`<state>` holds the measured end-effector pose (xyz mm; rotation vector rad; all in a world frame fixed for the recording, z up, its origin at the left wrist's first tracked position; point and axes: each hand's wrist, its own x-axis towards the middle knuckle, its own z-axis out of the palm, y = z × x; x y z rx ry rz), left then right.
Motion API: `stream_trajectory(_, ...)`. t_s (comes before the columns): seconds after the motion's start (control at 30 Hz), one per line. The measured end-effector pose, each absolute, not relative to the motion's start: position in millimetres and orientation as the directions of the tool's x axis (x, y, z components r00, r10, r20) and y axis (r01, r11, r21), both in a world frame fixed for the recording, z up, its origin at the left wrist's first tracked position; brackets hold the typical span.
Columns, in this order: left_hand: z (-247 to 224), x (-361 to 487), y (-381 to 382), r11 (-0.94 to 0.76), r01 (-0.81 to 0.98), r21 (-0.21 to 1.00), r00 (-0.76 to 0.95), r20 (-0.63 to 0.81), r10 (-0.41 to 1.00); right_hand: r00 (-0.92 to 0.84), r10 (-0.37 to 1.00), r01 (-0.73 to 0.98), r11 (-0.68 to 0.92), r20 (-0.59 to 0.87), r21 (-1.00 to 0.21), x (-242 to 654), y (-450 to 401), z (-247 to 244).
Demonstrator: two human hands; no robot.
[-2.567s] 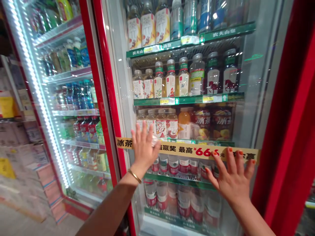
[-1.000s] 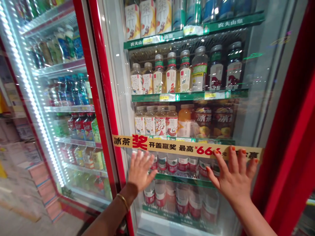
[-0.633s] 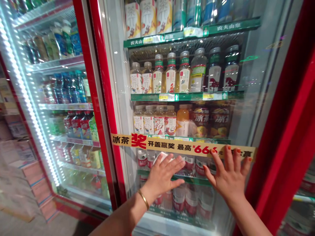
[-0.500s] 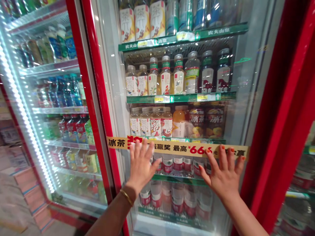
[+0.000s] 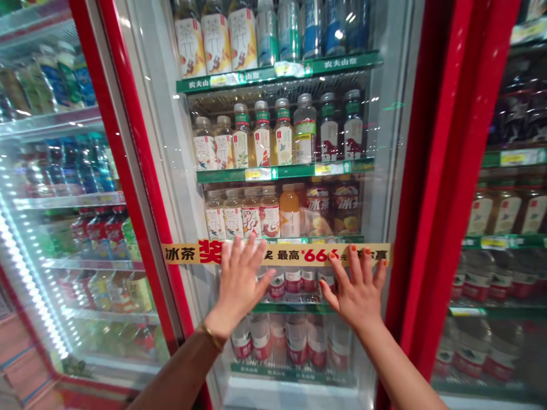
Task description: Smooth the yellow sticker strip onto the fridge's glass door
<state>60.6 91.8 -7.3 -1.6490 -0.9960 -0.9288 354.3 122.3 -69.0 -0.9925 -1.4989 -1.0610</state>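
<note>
- Head view: a tall drinks fridge with a red frame [image 5: 147,176] fills the middle.
- Beside it on the left stands another fridge, framed in red [image 5: 106,108] and brightly lit inside; on the right a third one [image 5: 461,171] shows partly, with more bottles on its shelves.
- Clear glass [image 5: 380,199] fronts the middle fridge, from behind the hands to the far shelves [image 5: 294,171], which have green edges and price tags.
- A long yellow strip [image 5: 288,255] with black and red print runs across the glass at the height of the fingers.
- Left hand [image 5: 241,279]: opened wide, fingers spread and pointing up, laid over the left half of the strip and hiding some of its print. Something pale shows around its fingers; I cannot tell what it is, or whether the hand has hold of it.
- Right hand [image 5: 356,287]: also spread wide, gripping nothing, its fingertips over the right part of the strip.
- Big bottles [image 5: 216,40] fill the top shelf; tea bottles [image 5: 262,136] stand below them, then an orange bottle [image 5: 289,212] among others, and red-labelled bottles [image 5: 296,341] at the bottom.
- A thin gold bracelet [image 5: 212,336] circles the left wrist.
- Orange nails [image 5: 354,248] show on the right hand.
</note>
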Motion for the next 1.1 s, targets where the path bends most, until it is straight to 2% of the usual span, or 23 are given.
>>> stream_trajectory(0.07, 25.2, 71.1, 99.8, -0.210, 0.962, -0.176, 0.217, 0.957, 0.192, -0.154, 0.066, 0.953, 0.275, 0.986, 0.130, 353.6, 122.8, -68.5)
stream_trajectory(0.13, 40.8, 102.6, 106.0, -0.232, 0.961, -0.149, 0.195, 0.963, 0.187, -0.154, 0.049, 0.949, 0.285, 0.987, 0.134, 354.8, 123.1, -68.0)
stream_trajectory(0.2, 30.2, 137.6, 107.1, -0.253, 0.922, -0.292, 0.343, 0.921, 0.184, -0.154, 0.004, 0.940, 0.310, 0.988, 0.145, 357.9, 122.9, -67.2)
stream_trajectory(0.3, -15.5, 156.6, 99.9, -0.298, 0.747, -0.594, 0.650, 0.747, 0.140, -0.161, -0.067, 0.923, 0.343, 0.985, 0.174, 363.2, 121.6, -66.1)
stream_trajectory(0.37, -37.2, 137.8, 94.0, -0.311, 0.671, -0.673, 0.729, 0.676, 0.108, -0.171, -0.070, 0.914, 0.361, 0.983, 0.185, 364.9, 120.8, -66.4)
stream_trajectory(0.43, -33.5, 106.0, 92.0, -0.294, 0.725, -0.622, 0.674, 0.729, 0.121, -0.178, -0.053, 0.906, 0.381, 0.983, 0.184, 364.7, 121.2, -67.7)
stream_trajectory(0.57, 31.1, 77.8, 101.9, -0.259, 0.936, -0.239, 0.290, 0.939, 0.182, -0.164, -0.050, 0.902, 0.397, 0.985, 0.171, 363.7, 123.7, -71.0)
stream_trajectory(0.63, 55.9, 97.7, 108.7, -0.308, 0.943, -0.127, 0.186, 0.968, 0.168, -0.145, -0.060, 0.892, 0.424, 0.988, 0.157, 364.4, 122.7, -70.4)
stream_trajectory(0.7, 59.6, 130.1, 112.6, -0.412, 0.897, -0.162, 0.239, 0.961, 0.142, -0.074, -0.059, 0.868, 0.487, 0.996, 0.093, 363.0, 118.5, -66.8)
stream_trajectory(0.8, 37.0, 171.4, 110.4, -0.633, 0.739, -0.231, 0.385, 0.916, 0.115, 0.025, -0.050, 0.813, 0.583, 0.998, 0.009, 347.4, 108.1, -55.4)
stream_trajectory(0.83, 27.8, 178.1, 107.6, -0.707, 0.677, -0.203, 0.393, 0.912, 0.115, -0.004, -0.051, 0.792, 0.610, 0.999, 0.034, 337.8, 104.6, -50.7)
stream_trajectory(0.9, 13.6, 177.8, 100.0, -0.830, 0.553, -0.072, 0.346, 0.926, 0.150, -0.142, -0.055, 0.758, 0.636, 0.988, 0.144, 315.4, 99.5, -41.9)
stream_trajectory(0.97, 7.3, 160.4, 90.5, -0.897, 0.439, 0.049, 0.304, 0.932, 0.199, -0.265, -0.027, 0.761, 0.608, 0.964, 0.226, 296.7, 97.4, -34.5)
stream_trajectory(1.0, 6.7, 146.2, 85.6, -0.910, 0.410, 0.060, 0.304, 0.932, 0.199, -0.290, 0.000, 0.784, 0.574, 0.957, 0.237, 291.8, 97.6, -31.0)
stream_trajectory(1.03, 7.3, 129.2, 80.9, -0.910, 0.415, 0.027, 0.317, 0.933, 0.172, -0.287, 0.034, 0.820, 0.526, 0.957, 0.227, 291.0, 98.7, -27.0)
stream_trajectory(1.1, 11.6, 89.6, 73.9, -0.843, 0.523, -0.123, 0.343, 0.936, 0.076, -0.215, 0.086, 0.897, 0.412, 0.973, 0.161, 300.1, 103.0, -15.0)
